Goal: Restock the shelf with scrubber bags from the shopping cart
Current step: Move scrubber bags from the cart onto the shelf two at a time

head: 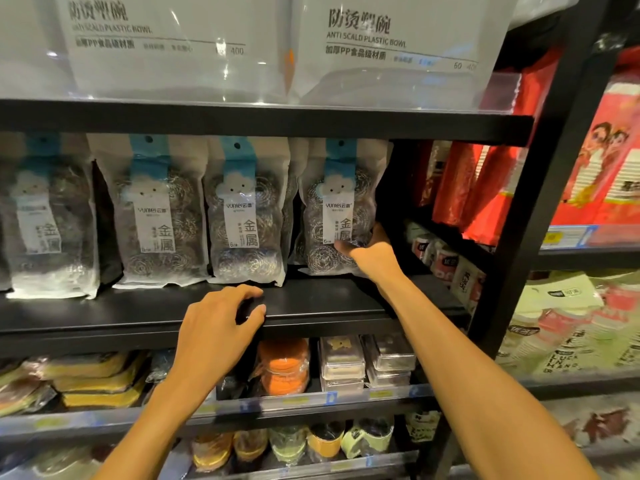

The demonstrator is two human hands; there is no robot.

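Several clear bags of metal scrubbers stand upright in a row on the black middle shelf. My right hand reaches in and grips the lower right side of the rightmost scrubber bag, fingers behind it and thumb in front. The neighbouring scrubber bag stands free to its left. My left hand hovers over the shelf's front edge with loosely curled fingers and holds nothing. The shopping cart is out of view.
Large white plastic-bowl packs fill the shelf above. Below are yellow sponges, an orange scrubber pack and clear boxes. A black upright post bounds the bay on the right, with red packages beyond it.
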